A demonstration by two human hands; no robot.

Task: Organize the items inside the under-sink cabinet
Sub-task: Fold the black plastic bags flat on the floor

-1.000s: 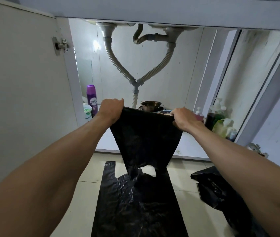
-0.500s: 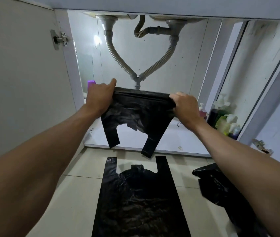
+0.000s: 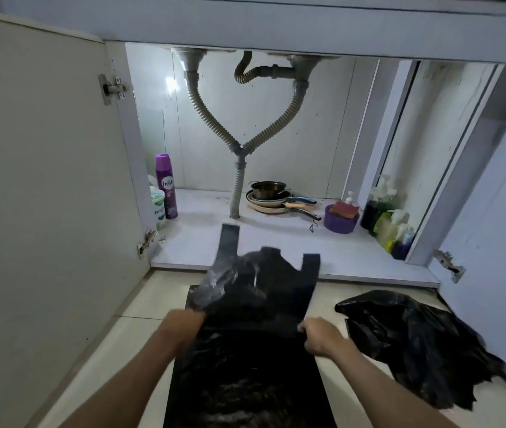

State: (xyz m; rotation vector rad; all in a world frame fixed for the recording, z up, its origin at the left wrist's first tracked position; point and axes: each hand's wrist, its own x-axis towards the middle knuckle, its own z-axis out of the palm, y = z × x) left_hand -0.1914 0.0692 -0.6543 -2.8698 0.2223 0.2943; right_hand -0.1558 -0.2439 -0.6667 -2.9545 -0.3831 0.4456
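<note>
Pinching near corners of black bag [image 3: 254, 295], left hand [image 3: 187, 323] and right hand [image 3: 319, 335] flank it.

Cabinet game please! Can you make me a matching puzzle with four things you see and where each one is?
1 spray can
2 pans
3 sponge
4 right hand

A in the purple bowl
B gripping a black bag
C beside the white tub
D stacked right of the drain hose

Pairs: 1-C, 2-D, 3-A, 4-B

Open passage over front cabinet floor [image 3: 279, 240], drain hose [image 3: 236, 193] and pans [image 3: 271, 199] behind, bottles [image 3: 385, 218] seemingly crowding right
</note>
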